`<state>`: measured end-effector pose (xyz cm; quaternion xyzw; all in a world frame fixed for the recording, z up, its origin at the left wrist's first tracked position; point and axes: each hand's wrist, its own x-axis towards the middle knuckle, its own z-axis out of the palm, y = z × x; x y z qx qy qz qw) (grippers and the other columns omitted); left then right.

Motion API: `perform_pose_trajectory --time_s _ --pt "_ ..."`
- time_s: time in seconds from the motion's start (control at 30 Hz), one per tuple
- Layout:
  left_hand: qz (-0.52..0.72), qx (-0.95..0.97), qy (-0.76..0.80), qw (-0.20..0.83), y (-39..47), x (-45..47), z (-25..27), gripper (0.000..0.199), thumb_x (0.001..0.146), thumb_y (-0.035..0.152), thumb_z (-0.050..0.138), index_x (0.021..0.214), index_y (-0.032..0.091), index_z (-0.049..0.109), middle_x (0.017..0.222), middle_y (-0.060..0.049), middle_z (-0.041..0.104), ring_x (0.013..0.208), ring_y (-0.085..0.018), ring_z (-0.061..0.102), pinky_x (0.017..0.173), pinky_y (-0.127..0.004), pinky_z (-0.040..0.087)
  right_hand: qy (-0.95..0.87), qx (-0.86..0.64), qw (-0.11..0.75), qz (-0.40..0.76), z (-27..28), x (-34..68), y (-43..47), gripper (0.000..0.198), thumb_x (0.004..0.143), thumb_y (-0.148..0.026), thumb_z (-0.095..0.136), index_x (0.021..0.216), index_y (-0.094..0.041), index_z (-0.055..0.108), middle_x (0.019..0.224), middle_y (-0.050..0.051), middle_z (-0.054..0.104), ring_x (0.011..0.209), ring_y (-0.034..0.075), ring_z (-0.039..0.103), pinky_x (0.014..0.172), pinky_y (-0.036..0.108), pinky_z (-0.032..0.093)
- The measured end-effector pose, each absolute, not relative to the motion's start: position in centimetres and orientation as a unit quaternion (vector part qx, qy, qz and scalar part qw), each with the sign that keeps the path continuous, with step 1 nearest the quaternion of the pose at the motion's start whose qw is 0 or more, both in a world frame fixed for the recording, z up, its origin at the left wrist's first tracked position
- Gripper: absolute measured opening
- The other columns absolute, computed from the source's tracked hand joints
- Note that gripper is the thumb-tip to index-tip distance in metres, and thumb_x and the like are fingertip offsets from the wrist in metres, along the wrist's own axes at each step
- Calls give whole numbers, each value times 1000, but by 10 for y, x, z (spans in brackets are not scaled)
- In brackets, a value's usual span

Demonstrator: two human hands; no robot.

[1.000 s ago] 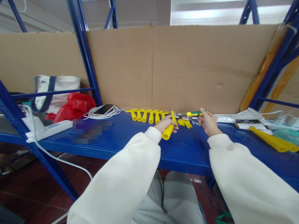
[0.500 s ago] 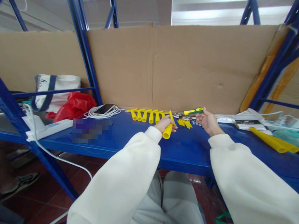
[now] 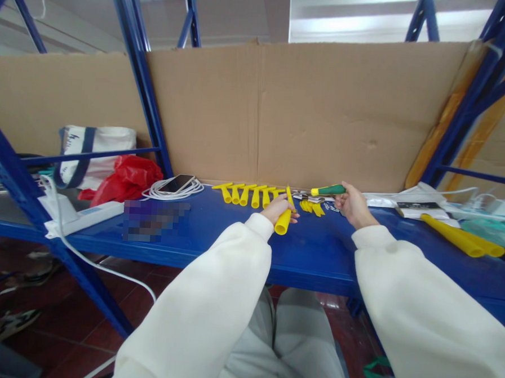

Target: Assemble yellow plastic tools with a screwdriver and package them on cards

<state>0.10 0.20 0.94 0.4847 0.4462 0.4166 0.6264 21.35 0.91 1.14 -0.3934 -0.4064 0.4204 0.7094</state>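
My left hand point(image 3: 277, 209) is closed around a yellow plastic tube point(image 3: 283, 222), its round open end toward me and a flat yellow piece rising at its far end. My right hand point(image 3: 353, 205) grips a screwdriver point(image 3: 331, 190) with a green and yellow handle, pointing left toward the tube but apart from it. Just left of my left hand stretches a row of several similar yellow T-shaped pieces point(image 3: 244, 196). Between my hands lie small flat yellow parts point(image 3: 313, 207) and, behind them, small metallic bits too small to name.
A cardboard sheet point(image 3: 324, 114) walls off the back of the blue shelf point(image 3: 216, 232). Two yellow tubes point(image 3: 459, 236) lie at right. On the left are a phone point(image 3: 177, 183), coiled white cable, a red bag point(image 3: 128, 177) and a power strip point(image 3: 92, 215). Another person's shoe point(image 3: 17, 322) shows below left.
The screwdriver has turned in my right hand, its handle showing more green, and shifted slightly right. My left hand and the tube stay put. The other person's feet have moved.
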Motion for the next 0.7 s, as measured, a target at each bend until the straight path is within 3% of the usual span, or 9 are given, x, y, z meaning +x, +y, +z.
perform_pose_trajectory --time_s 0.2,0.37,0.53,0.7 --pt "417 491 458 612 -1 2 11 66 79 -1 47 139 24 41 92 -4 61 52 -9 59 45 -19 52 -425 -360 710 431 17 209 -1 32 83 -47 71 75 -19 56 46 -6 47 38 7 43 35 14 36" --pt "420 484 463 613 -2 2 13 69 80 -2 48 143 23 38 98 -6 62 51 -8 58 46 -20 52 -429 -345 702 452 19 207 -3 28 85 -37 72 72 -20 53 53 -4 56 46 8 52 45 16 46" --pt "415 482 462 619 0 2 12 72 78 -1 52 144 24 38 107 -9 64 52 -9 62 49 -22 54 -445 -339 709 429 16 209 2 34 76 -37 80 71 -21 50 50 -8 49 42 7 47 40 15 40" --pt "416 487 461 613 -1 2 13 72 77 -1 53 143 24 40 108 -9 65 54 -10 63 49 -23 55 -418 -361 712 434 16 212 4 32 79 -36 75 68 -20 50 49 -6 49 39 6 43 37 16 38"
